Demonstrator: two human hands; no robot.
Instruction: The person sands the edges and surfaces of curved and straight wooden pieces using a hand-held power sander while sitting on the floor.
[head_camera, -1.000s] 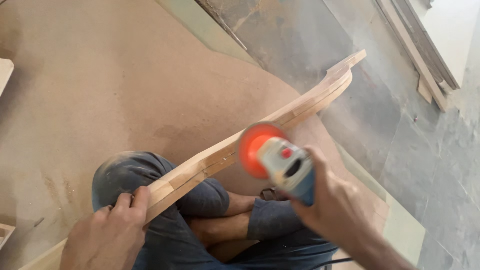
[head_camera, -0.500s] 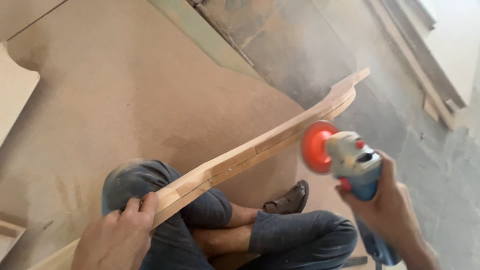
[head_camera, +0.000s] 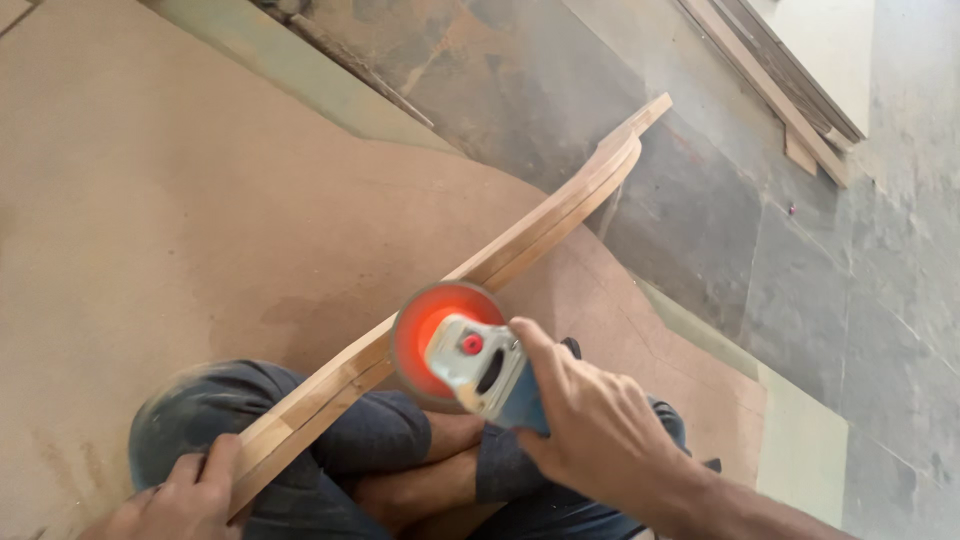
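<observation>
A long curved wooden piece (head_camera: 540, 225) runs from my raised knee at lower left up to the right. My left hand (head_camera: 180, 500) grips its near end against my knee. My right hand (head_camera: 590, 425) holds a blue and grey angle grinder (head_camera: 490, 375). Its orange sanding disc (head_camera: 425, 330) presses against the side of the wooden piece near its middle. I sit cross-legged in dusty dark trousers (head_camera: 370, 440).
A large brown fibreboard sheet (head_camera: 180, 180) lies under me on the grey stone floor (head_camera: 800, 280). Pale green board edges (head_camera: 800, 440) show beneath it. Several wooden strips (head_camera: 780, 90) lie at the upper right.
My right hand has swung the grinder back from the far part of the wooden piece down to its middle. The view has shifted, and the dust haze has thinned.
</observation>
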